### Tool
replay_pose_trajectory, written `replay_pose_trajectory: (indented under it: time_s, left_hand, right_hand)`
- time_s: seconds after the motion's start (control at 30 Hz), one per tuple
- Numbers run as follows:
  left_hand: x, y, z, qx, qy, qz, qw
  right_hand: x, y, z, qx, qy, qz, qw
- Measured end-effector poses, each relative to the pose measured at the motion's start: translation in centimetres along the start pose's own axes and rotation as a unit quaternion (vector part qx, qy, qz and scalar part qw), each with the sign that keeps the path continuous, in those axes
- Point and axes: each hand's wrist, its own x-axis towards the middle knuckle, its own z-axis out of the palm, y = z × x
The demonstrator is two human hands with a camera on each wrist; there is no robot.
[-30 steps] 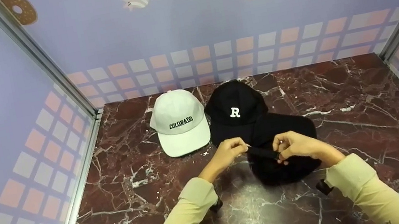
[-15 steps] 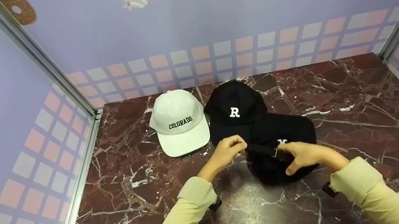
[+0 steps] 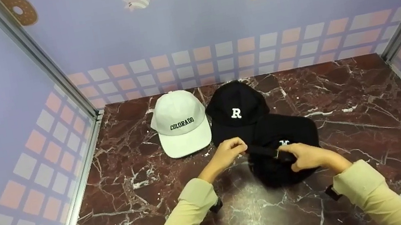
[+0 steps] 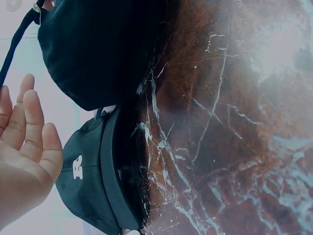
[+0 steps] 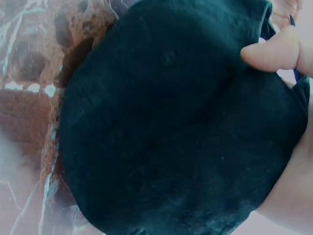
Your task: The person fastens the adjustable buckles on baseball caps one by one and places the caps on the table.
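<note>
A black baseball cap [image 3: 289, 125] lies with its brim pointing away from me, part of a white letter showing inside its opening. My left hand [image 3: 228, 155] pinches the free end of its black strap [image 3: 261, 151] between thumb and index finger; the other fingers [image 4: 34, 120] are spread loosely in the left wrist view. At the strap's right end sits a small metal buckle [image 3: 276, 153]. My right hand [image 3: 309, 157] grips the cap's back edge beside that buckle, its thumb [image 5: 274, 51] pressed on the outside of the crown. The strap is stretched between both hands.
Behind, a second black cap [image 3: 233, 100] with a white R stands partly overlapped by the first cap's brim. Left of it is a white COLORADO cap [image 3: 181, 120]. All rest on a dark red marbled table [image 3: 353, 110], bounded by a lilac wall [image 3: 200, 17] at the back.
My right hand has shifted from pinching at the strap's end to gripping the cap beside the buckle, uncovering the white letter. The left hand keeps hold of the strap, nearly still.
</note>
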Motion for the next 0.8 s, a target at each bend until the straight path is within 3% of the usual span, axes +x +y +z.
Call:
replay_pose_trajectory:
  time_s: [0.2,0.4,0.57,0.8]
  left_hand:
    - [-0.1,0.0,0.0,-0.003,-0.003,-0.013,0.9999]
    - [0.0,-0.1,0.0,0.002,0.003,-0.006,1.0000]
    - [0.0,-0.2,-0.1,0.007,0.006,-0.001,1.0000]
    - [0.0,-0.3,0.0,0.002,-0.004,-0.001,1.0000]
  right_hand:
    - [0.2,0.2,-0.2,-0.004,0.028,-0.016,0.9995]
    - [0.2,0.3,-0.3,-0.013,0.067,-0.041,0.9968]
    - [0.0,0.8,-0.8,0.096,0.008,-0.029,0.9949]
    - [-0.3,2.1,-1.5,0.232,-0.094,-0.054,0.9666]
